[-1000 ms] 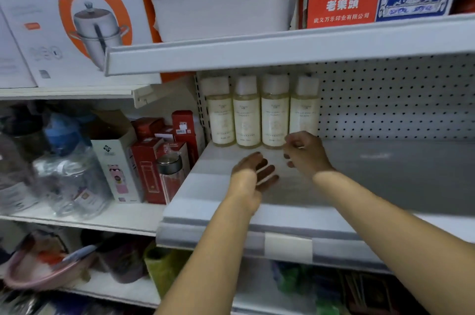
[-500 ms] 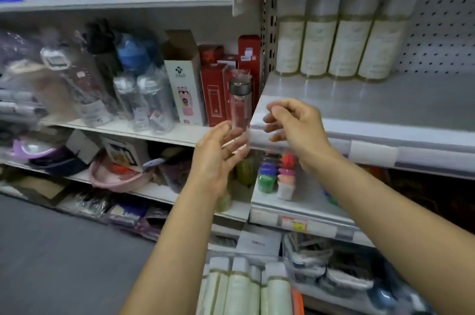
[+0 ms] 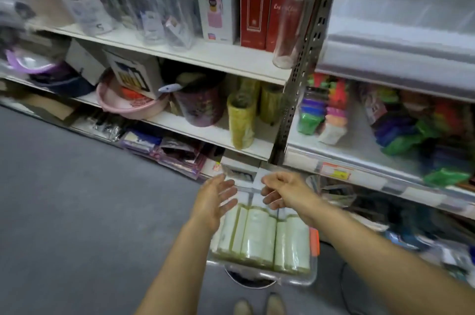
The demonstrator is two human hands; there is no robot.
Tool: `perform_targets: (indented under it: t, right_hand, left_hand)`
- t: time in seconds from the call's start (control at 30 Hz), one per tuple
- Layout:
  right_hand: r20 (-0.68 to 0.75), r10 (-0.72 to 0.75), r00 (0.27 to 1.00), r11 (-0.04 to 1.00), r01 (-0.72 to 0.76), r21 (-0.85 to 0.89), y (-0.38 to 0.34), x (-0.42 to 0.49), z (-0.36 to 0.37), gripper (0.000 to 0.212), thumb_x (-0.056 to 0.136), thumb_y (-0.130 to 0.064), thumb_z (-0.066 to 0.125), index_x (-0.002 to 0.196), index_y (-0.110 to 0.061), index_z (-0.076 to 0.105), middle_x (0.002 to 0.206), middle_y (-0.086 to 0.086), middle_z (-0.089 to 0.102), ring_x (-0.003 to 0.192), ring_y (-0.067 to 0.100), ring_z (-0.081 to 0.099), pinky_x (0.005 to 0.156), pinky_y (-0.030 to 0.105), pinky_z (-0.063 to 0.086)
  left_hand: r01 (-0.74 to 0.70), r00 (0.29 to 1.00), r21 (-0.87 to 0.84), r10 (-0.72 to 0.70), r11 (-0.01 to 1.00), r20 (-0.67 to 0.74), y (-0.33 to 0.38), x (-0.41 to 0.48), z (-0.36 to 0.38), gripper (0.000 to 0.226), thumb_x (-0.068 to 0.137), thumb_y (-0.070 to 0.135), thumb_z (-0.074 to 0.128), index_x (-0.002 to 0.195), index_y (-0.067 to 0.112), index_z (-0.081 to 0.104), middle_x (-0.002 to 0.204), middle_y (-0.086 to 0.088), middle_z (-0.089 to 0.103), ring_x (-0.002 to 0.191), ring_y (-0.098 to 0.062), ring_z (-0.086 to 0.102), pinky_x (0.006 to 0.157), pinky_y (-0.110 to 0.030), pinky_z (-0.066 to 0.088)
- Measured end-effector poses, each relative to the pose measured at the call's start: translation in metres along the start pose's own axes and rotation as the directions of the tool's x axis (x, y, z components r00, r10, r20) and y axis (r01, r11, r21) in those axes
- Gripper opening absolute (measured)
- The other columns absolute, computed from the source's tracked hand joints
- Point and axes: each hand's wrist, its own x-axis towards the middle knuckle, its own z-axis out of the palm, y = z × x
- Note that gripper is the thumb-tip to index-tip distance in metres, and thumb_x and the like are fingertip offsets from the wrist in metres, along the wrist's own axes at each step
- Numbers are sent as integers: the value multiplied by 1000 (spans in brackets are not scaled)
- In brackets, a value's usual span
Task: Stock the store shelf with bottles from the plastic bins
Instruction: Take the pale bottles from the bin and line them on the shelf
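Fingers (image 3: 226, 186) of the left hand (image 3: 213, 201) are spread and nearly straight, and those of the right hand (image 3: 285, 193) are loosely curled. Neither grips anything. Both hands face each other just above the cap end of the bottles (can't tell if a fingertip touches a cap). Biggest thing in view is the grey floor (image 3: 77, 199), bottom left. Next, the shelving across the top, split by a perforated metal post (image 3: 303, 57). To the R of the post is the grey store shelf (image 3: 398, 31), blurred, w/ a lower tier of coloured tubs (image 3: 323, 108) under it. Below the hands, in front of the shelving, sits the clear plastic bin (image 3: 262, 276) — the bottles (image 3: 257, 235) lie in it side by side, pale labels up, white caps toward the shelving. On the L shelves are a pink basin (image 3: 123, 106), two red boxes (image 3: 257, 6), a clear glass flask (image 3: 293, 18) w/ a dark cap just beside the post, and yellow-green rolls (image 3: 241, 121) one tier down. A pair of shoes (image 3: 257, 307) shows at the bottom edge — near the bin. An orange tab (image 3: 314, 241) is at the bin's R wall. Smallest is a price label (image 3: 335, 172) on the lower R shelf edge.
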Motion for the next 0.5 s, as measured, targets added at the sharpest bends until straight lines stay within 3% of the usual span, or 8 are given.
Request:
perform_targets:
  t: [0.1, 0.2, 0.33, 0.43, 0.47, 0.5]
  right_hand:
    - [2, 126, 992, 992, -126, -3, 44, 31, 9, 15, 100, -13, 55, 91, -6, 64, 78, 11, 64, 63, 20, 61, 56, 26, 52]
    - [25, 253, 967, 967, -253, 13, 87, 60, 25, 14, 100, -15, 55, 101, -3, 63, 83, 13, 63, 70, 23, 61, 63, 31, 54]
    - [51, 398, 916, 915, -401, 50, 138, 96, 50, 22, 101, -25, 55, 105, -4, 61, 86, 10, 58, 73, 23, 56, 64, 29, 54]
    - [54, 473, 879, 875, -476, 83, 169, 122, 66, 35, 100, -36, 53, 115, -5, 59, 97, 8, 56, 84, 22, 58, 83, 34, 55]
    - [54, 494, 868, 862, -497, 99, 177, 130, 70, 39, 100, -40, 52, 121, -7, 56, 104, 8, 56, 93, 23, 58, 91, 36, 53]
    - [57, 516, 855, 847, -519, 117, 184, 137, 74, 45, 100, -44, 51, 130, -11, 51, 115, 9, 55, 104, 24, 58, 100, 37, 50]
  left_hand:
    - [84, 994, 29, -81, 996, -71, -33, 34, -18, 16, 100, 23, 55, 109, 12, 63, 101, -6, 70, 89, -21, 66, 69, -34, 54]
    - [151, 979, 74, -139, 986, -146, -63, 66, -32, 12, 100, 22, 54, 105, 15, 62, 97, -5, 69, 87, -21, 64, 75, -36, 55]
    - [232, 953, 157, -192, 960, -234, -99, 104, -48, 11, 99, 21, 53, 102, 15, 62, 95, -4, 62, 83, -19, 57, 74, -33, 47]
    - [245, 956, 263, -187, 933, -225, -119, 126, -58, 29, 99, 11, 53, 127, 10, 60, 116, -11, 62, 102, -26, 59, 83, -34, 47]
    - [239, 960, 306, -177, 921, -219, -124, 133, -61, 39, 98, 5, 54, 137, 9, 55, 130, -14, 60, 112, -30, 58, 86, -31, 47]
    - [233, 963, 343, -166, 910, -213, -129, 139, -63, 47, 97, 1, 55, 143, 9, 49, 139, -13, 56, 114, -31, 57, 79, -22, 47]
